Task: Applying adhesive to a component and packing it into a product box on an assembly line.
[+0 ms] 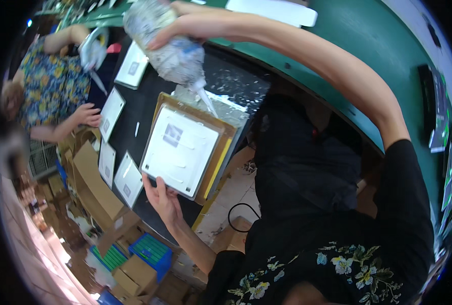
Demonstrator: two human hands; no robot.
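Observation:
A white square panel [191, 136] with rounded corners lies on a brown board [224, 138]. Several streaks of white paste run across the panel beside a grey printed square. My left hand [165, 199] grips the panel's near left corner, with some fingers partly hidden at its edge. Higher up, my right hand [188, 24] is wrapped around a squeeze bottle [177, 60] with a smeared, whitish body. Its white nozzle [205, 99] points down at the board's far right edge, close to the panel. Whether the tip touches anything, I cannot tell.
Similar white panels [128, 178] lie along the left of the black table [149, 114]. At the left, a person in a flowered top [53, 86] holds another bottle [93, 51]. Cardboard boxes [96, 175] and a blue crate [157, 262] stand below. A green bench [348, 30] lies at upper right.

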